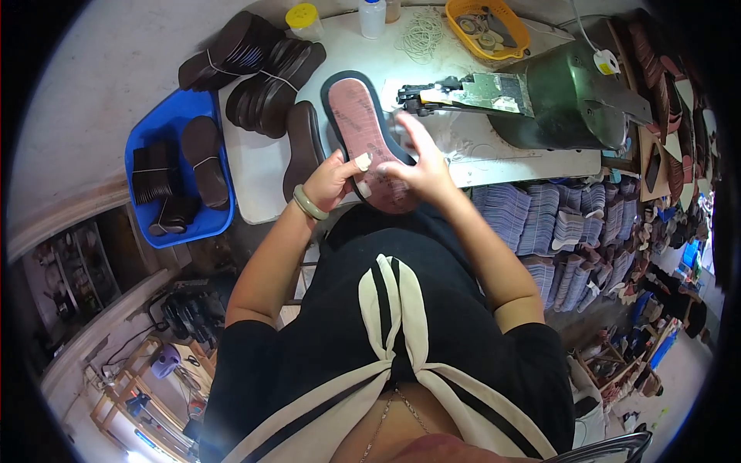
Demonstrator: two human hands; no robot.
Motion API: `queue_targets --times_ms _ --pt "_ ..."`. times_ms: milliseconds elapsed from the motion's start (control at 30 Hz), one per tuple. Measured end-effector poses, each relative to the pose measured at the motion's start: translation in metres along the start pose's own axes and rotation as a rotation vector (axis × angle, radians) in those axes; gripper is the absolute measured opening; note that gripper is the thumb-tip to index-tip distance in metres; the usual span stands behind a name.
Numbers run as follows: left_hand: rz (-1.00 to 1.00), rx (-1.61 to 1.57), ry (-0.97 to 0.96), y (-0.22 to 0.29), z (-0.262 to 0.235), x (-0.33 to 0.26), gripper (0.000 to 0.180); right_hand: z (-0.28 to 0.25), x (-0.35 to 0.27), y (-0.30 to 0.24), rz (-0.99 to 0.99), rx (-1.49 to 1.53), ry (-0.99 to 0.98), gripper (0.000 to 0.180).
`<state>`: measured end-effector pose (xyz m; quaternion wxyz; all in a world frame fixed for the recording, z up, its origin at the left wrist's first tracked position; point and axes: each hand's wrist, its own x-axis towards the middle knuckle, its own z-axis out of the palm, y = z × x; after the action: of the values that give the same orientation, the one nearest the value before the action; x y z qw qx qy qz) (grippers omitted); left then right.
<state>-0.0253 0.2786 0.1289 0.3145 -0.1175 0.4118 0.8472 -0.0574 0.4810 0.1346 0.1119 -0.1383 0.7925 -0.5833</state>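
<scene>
We have a shoe sole (357, 119), pink face, dark rim and scuffs; long axis runs away from us, far end leaning left. Left hand (328, 185) grips its left edge; right hand (429, 174) spreads fingers, grip unclear. Sole's at the worktop's (347, 52) near edge.

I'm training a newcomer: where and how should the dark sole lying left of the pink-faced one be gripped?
Probably by the middle of the dark sole, from its left: the long left edge seems to curve inward there, while the left hand and pink-faced sole crowd its right side.
</scene>
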Motion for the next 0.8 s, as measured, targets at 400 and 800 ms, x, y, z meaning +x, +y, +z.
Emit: queue_targets --times_ms 400,800 --pt "0.125 -0.115 0.133 0.006 0.046 0.056 0.025 -0.014 -0.004 -0.003 -0.091 -0.514 0.148 0.041" --pt "0.605 0.586 0.463 0.005 0.037 0.165 0.029 -0.064 0.039 0.032 -0.092 -0.201 0.328 0.024"
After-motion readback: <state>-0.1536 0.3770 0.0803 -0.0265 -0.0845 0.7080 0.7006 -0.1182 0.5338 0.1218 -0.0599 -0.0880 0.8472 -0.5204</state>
